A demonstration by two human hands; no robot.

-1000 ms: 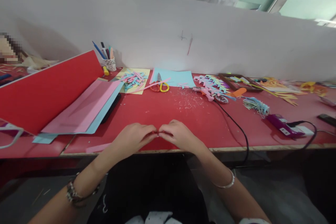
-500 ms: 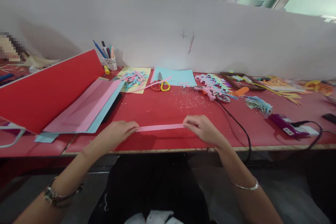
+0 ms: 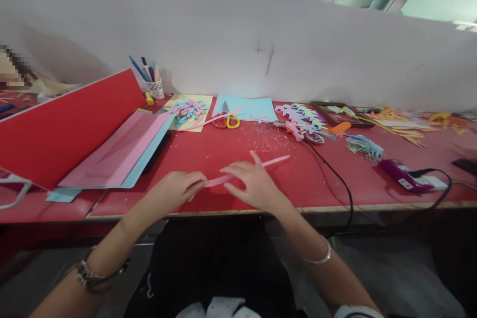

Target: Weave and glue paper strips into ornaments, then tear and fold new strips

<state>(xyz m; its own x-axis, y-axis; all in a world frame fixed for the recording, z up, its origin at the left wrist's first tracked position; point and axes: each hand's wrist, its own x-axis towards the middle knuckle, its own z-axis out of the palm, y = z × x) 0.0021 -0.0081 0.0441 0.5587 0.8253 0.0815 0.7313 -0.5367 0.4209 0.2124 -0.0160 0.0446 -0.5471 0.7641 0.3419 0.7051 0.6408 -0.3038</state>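
Note:
A narrow pink paper strip (image 3: 276, 160) stretches slantwise above the red tabletop near its front edge. My left hand (image 3: 181, 187) pinches its left end between thumb and fingers. Over the middle of the strip is my right hand (image 3: 254, 185), with fingers spread apart; part of the strip is hidden behind it. Whether the right fingers touch the paper, I cannot tell. The strip's far end sticks out free to the right of that hand.
Scissors (image 3: 231, 120) lie behind the hands beside a light blue sheet (image 3: 248, 108). Cut paper pieces (image 3: 189, 109) are heaped on yellow paper. A pink glue gun (image 3: 294, 129) trails a black cable (image 3: 335, 171). Pink sheets (image 3: 119, 151) lie at left by a red folder (image 3: 70, 124).
My right hand has let go of the strip's right end and moved left across it, fingers now spread. My left hand still pinches the other end, slightly further right.

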